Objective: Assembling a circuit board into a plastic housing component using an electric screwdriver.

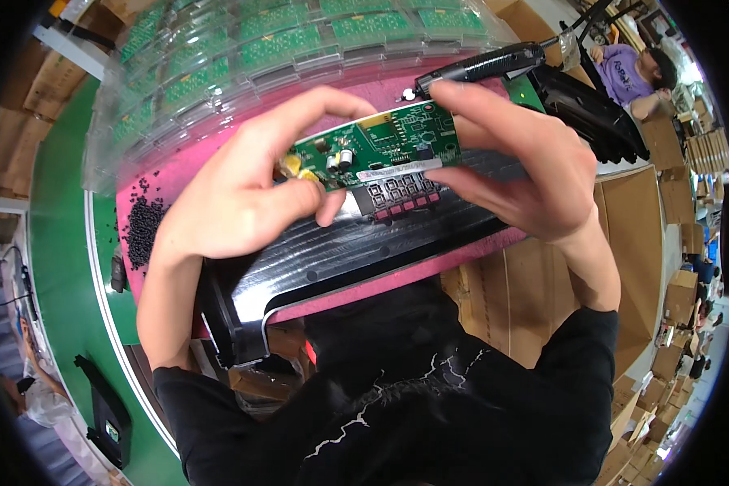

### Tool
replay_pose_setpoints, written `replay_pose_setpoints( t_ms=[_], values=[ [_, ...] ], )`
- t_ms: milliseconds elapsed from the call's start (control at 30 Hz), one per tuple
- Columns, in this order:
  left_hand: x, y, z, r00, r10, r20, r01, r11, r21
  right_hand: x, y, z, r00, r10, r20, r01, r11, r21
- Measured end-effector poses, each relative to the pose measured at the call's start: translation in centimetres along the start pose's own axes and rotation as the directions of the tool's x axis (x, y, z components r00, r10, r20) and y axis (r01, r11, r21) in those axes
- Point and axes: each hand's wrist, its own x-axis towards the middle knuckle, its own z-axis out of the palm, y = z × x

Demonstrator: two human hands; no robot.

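Observation:
A green circuit board (381, 146) with small capacitors and a white strip label is held up between my two hands. My left hand (243, 186) grips its left end, the thumb over some yellow parts at the edge. At the right end, my right hand (526, 162) pinches the board between thumb and fingers. Below it lies a long black plastic housing (340, 259) with a glossy surface. On the housing, just under the board, sits a dark display piece with several digit segments (401, 194); whether it is joined to the board I cannot tell.
Clear plastic trays of green boards (275, 40) cover the far side. A black electric screwdriver (486, 65) lies at far right, near black housings (591, 113). Small black screws (144, 227) are heaped on the pink mat (194, 158). A person in purple (624, 73) is beyond.

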Motion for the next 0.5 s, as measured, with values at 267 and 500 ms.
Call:
replay_pose_setpoints(
  t_ms=[267,500],
  values=[
    [0.6,-3.0,0.5,0.968,0.229,-0.104,-0.160,0.880,0.448,-4.6,0.1,1.6,0.857,0.511,0.065,-0.509,0.822,0.253],
    [0.7,-4.8,2.0,0.985,0.161,-0.060,-0.065,0.671,0.738,-8.0,2.1,4.0,0.816,0.516,0.260,-0.577,0.746,0.333]
  ],
)
